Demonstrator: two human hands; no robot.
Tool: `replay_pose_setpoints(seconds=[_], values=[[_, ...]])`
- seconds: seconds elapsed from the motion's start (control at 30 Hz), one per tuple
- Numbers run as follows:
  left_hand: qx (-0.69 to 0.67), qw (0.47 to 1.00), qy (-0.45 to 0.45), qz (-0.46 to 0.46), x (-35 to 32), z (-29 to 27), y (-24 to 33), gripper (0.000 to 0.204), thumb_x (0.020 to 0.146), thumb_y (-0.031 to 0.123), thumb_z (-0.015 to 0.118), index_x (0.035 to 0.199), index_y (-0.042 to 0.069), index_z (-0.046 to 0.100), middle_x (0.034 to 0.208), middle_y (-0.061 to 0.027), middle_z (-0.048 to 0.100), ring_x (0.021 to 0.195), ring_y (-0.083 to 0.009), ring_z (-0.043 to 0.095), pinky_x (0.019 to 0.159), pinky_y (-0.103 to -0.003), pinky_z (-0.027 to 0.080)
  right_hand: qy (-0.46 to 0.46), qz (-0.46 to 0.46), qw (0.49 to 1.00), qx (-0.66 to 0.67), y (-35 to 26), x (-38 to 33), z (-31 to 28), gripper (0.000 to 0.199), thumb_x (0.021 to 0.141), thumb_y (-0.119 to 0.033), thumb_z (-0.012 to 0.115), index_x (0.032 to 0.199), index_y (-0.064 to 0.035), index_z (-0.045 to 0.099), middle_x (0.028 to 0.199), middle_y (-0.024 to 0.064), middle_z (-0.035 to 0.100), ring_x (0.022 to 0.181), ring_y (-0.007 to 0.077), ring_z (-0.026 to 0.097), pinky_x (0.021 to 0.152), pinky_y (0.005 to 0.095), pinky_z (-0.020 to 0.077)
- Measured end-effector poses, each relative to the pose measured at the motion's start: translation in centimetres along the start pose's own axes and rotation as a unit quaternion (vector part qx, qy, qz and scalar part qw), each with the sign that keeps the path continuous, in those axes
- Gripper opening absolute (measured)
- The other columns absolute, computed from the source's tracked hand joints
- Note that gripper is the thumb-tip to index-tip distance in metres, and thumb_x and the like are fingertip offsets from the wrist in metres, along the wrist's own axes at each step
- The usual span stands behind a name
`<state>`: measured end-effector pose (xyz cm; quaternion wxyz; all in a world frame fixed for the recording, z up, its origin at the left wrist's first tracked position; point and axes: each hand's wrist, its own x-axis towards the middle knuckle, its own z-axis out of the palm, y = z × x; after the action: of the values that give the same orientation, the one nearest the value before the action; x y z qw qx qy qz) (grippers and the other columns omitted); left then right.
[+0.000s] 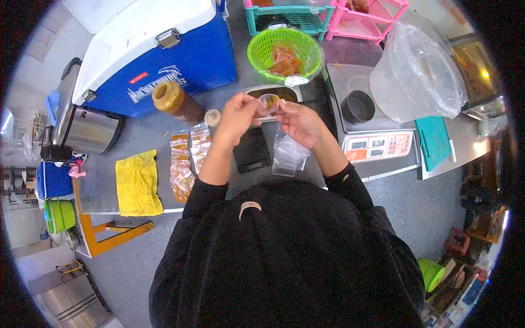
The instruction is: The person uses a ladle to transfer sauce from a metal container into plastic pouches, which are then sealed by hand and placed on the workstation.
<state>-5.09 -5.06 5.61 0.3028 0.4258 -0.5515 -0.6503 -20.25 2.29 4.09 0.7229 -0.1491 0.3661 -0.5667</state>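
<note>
Between my two hands, a small clear plastic bag (269, 103) is held over a metal tray (296, 91) with dark contents. The fingers of my left hand (238, 116) are closed on the bag's left side. On its right edge, my right hand (301, 121) pinches it. Just below my right hand lie several flat clear bags (288, 154), and a dark flat device (252, 150) sits left of them. Filled sachets (181, 169) with orange-brown contents lie in rows left of my left forearm. A squeeze bottle (183, 106) of brown sauce is behind them, near a small whitish cap (212, 117).
A blue cooler (191, 60) stands at the back left, a yellow cloth (136, 183) at the front left. Behind the tray is a green basket (259, 50) of packets. To the right are a weighing scale (377, 146), a black cup (358, 106) and a bag-covered tub (407, 82).
</note>
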Motion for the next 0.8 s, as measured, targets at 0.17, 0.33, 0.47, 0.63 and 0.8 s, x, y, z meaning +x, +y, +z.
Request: replay_pose_setpoints(seconds=[0.17,0.33,0.47,0.63,0.8], values=[[-0.132,0.985,-0.076,-0.079,0.1,-1.4,-0.6,0.012,0.080,0.014,0.051,0.084,0.004,0.050,0.082,-0.0090,0.060,0.072,-0.0153,0.058,0.060,-0.027,0.048,-0.018,0.003,1.000,0.005,0.0,-0.1,0.2,0.011,0.081,-0.019,0.053,0.087,-0.0095,0.054,0.071,-0.0041,0.054,0.063,0.0052,0.052,0.051,0.0170,0.0397],[-0.263,0.939,-0.155,-0.155,-0.6,-1.7,0.4,0.014,0.082,0.016,0.050,0.088,0.004,0.053,0.082,-0.0060,0.059,0.073,-0.0138,0.057,0.062,-0.025,0.047,-0.025,-0.004,1.000,-0.018,-0.1,-0.2,0.2,0.012,0.084,-0.021,0.050,0.086,-0.0099,0.053,0.074,-0.0045,0.054,0.063,0.0032,0.050,0.050,0.0160,0.0385],[-0.259,0.939,-0.186,-0.130,-0.7,-1.6,-0.3,0.018,0.083,0.018,0.050,0.093,0.003,0.052,0.084,-0.0052,0.058,0.076,-0.0125,0.056,0.064,-0.024,0.047,-0.053,-0.018,0.998,-0.004,0.3,0.3,-0.5,0.012,0.084,-0.020,0.050,0.086,-0.0091,0.053,0.074,-0.0035,0.055,0.062,0.0030,0.050,0.050,0.0146,0.0389],[-0.284,0.926,-0.216,-0.121,-0.5,-1.9,-1.5,0.023,0.081,0.012,0.054,0.101,0.003,0.048,0.088,-0.0034,0.057,0.077,-0.0097,0.055,0.062,-0.021,0.045,-0.068,-0.012,0.998,0.015,0.1,0.0,-0.3,0.012,0.083,-0.014,0.050,0.088,-0.0037,0.052,0.080,0.0004,0.056,0.071,0.0061,0.054,0.062,0.0168,0.0463],[-0.277,0.934,-0.197,-0.111,-0.8,-1.6,-1.3,0.032,0.077,0.008,0.057,0.105,0.003,0.044,0.087,-0.0045,0.057,0.073,-0.0101,0.055,0.060,-0.021,0.044,-0.075,-0.011,0.997,0.017,-0.3,-0.6,0.5,0.013,0.082,-0.010,0.051,0.090,0.0009,0.051,0.087,0.0043,0.056,0.080,0.0096,0.056,0.075,0.0201,0.0481]])
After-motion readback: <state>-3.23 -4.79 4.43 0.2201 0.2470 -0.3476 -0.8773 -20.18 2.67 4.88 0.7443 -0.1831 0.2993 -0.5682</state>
